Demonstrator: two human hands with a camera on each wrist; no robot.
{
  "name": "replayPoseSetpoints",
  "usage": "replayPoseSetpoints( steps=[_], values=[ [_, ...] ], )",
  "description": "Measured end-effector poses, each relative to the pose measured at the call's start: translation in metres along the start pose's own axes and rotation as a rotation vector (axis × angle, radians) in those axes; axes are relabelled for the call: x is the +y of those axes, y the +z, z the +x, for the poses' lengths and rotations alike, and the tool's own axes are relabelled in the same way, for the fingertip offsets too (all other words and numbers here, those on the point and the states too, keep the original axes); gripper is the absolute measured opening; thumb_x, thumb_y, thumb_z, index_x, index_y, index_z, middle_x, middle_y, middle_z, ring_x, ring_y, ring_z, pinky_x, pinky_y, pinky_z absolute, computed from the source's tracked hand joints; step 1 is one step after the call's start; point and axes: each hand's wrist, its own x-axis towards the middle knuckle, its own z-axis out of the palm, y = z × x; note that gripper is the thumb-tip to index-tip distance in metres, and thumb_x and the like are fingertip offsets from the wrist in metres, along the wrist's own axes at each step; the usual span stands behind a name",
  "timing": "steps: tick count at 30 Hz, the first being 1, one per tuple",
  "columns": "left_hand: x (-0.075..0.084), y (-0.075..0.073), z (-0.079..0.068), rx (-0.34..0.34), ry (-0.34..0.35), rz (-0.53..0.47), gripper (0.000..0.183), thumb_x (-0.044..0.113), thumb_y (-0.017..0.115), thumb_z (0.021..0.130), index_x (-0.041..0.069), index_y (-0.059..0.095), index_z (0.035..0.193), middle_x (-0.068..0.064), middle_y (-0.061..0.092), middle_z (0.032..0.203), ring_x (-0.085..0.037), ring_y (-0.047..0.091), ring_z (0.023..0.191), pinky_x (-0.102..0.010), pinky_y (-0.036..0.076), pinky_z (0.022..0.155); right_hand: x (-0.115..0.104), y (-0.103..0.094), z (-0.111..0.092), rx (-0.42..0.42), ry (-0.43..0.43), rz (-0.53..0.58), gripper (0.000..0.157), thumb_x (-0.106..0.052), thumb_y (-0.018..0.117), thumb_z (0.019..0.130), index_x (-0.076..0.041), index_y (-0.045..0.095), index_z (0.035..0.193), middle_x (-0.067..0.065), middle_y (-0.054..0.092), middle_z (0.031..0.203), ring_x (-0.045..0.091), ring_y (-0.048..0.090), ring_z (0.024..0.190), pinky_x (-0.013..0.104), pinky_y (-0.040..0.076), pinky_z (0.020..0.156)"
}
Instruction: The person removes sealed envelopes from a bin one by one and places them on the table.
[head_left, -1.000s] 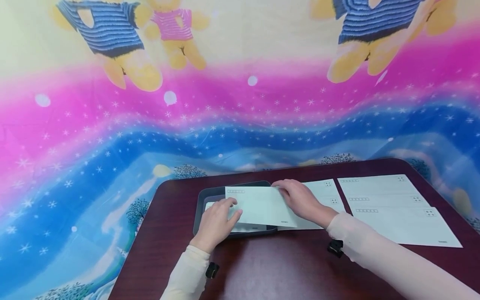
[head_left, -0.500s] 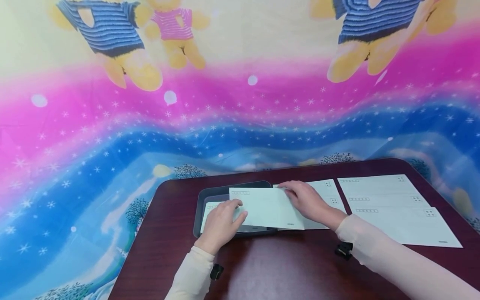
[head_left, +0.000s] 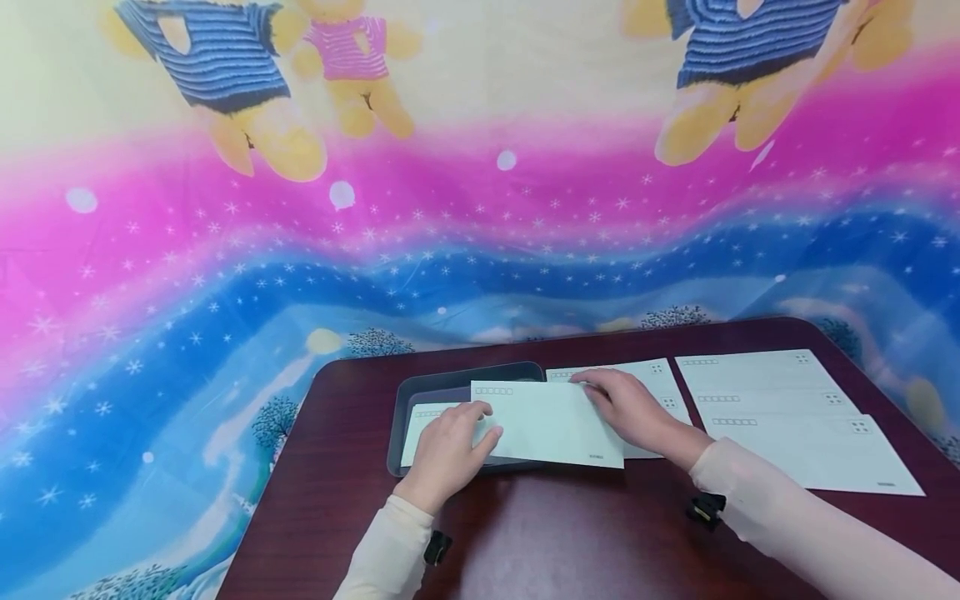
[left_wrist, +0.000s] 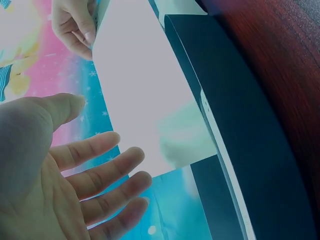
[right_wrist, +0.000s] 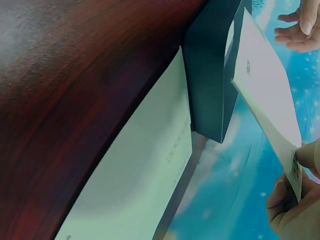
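Observation:
My right hand (head_left: 633, 408) pinches a white envelope (head_left: 547, 421) by its far right corner. In the right wrist view, the thumb (right_wrist: 310, 156) lies on one face of this envelope and the fingers (right_wrist: 282, 200) lie behind it. The envelope hangs tilted above the right part of a dark grey tray (head_left: 401, 421). Near its left end is my left hand (head_left: 446, 450), fingers spread and holding nothing. The left wrist view shows these fingertips (left_wrist: 135, 156) close to the envelope; whether they touch it I cannot tell. Another white envelope (head_left: 426, 412) lies in the tray.
Right of the tray, overlapping white envelopes (head_left: 607, 373) lie on the dark red-brown table (head_left: 525, 533). A second overlapping row of envelopes (head_left: 817, 450) lies farther right. A patterned cloth (head_left: 480, 208) hangs behind the table.
My right hand has moved right and slightly toward me, carrying the envelope. The left hand has shifted a little to the right as well. The envelopes on the table have stayed put.

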Motion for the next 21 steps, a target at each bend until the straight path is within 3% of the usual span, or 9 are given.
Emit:
replayPoseSetpoints(
  steps=[21],
  values=[
    [0.012,0.005,0.003,-0.022,0.024,0.015,0.032,0.038,0.066,0.098,0.015,0.069,0.12,-0.002,0.075,0.115,-0.022,0.07,0.102,-0.041,0.057,0.081,0.019,-0.013,-0.017,0.017,0.039,0.0,0.028,-0.004,0.054,0.102,-0.007,0.069,0.126,0.014,0.071,0.125,0.032,0.067,0.115,0.049,0.054,0.089]
  ],
)
